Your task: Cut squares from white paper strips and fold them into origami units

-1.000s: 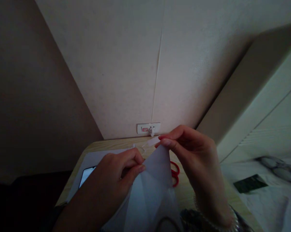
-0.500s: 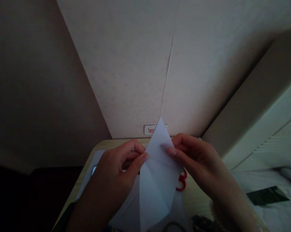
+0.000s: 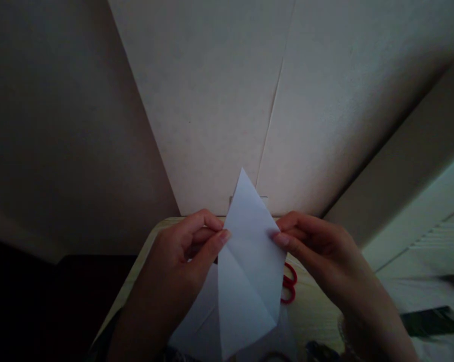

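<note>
A folded sheet of white paper [image 3: 249,261] is held up in front of me, its pointed tip upward and a diagonal crease running across its lower half. My left hand [image 3: 191,256] pinches the left edge between thumb and fingers. On the opposite edge, at about the same height, my right hand [image 3: 313,246] grips the paper the same way. Behind the paper's right side, the red handles of scissors [image 3: 289,282] show on the table; their blades are hidden.
Beneath my hands is a light wooden tabletop [image 3: 315,317] with more white paper [image 3: 200,314] on it. A pale wall [image 3: 212,125] rises just behind. To the right stand a light panel [image 3: 408,201] and a dark green flat item [image 3: 433,322] on white cloth.
The paper's tip has risen and shifted left, now covering most of the wall switch. My hands have spread slightly apart, and the paper looks flatter. The camera view has shifted slightly.
</note>
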Demonstrator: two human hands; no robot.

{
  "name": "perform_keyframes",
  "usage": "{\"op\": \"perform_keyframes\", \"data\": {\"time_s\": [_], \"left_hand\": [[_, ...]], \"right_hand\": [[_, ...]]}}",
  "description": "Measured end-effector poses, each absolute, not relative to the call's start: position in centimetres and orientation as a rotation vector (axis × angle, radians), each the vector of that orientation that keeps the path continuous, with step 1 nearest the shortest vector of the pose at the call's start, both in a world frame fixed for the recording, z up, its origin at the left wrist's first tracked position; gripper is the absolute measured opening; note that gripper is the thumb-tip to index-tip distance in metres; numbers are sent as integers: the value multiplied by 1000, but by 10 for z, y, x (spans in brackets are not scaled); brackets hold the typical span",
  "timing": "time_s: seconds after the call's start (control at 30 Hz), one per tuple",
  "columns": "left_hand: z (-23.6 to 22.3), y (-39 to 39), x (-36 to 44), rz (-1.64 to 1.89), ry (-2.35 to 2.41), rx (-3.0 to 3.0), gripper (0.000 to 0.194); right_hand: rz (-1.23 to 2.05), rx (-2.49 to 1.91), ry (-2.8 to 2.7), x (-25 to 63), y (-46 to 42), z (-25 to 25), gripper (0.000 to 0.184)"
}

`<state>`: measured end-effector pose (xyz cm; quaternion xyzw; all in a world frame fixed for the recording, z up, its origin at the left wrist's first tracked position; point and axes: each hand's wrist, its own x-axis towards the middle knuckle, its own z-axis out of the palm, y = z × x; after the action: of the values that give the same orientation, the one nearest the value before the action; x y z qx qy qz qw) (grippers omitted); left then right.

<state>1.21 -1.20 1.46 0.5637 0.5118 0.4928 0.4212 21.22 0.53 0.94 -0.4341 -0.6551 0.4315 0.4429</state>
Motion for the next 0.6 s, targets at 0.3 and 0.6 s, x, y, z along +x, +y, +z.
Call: {"op": "perform_keyframes", "data": {"time_s": [0.3, 0.6], "left_hand": [[19, -9, 14, 1214, 1304, 1402, 19], [22, -14, 14, 1284, 1363, 1232, 19]], "right_hand": [[988, -1129, -1686, 211, 6, 6, 23], [846, -1050, -1740, 215, 6, 5, 11]]}}
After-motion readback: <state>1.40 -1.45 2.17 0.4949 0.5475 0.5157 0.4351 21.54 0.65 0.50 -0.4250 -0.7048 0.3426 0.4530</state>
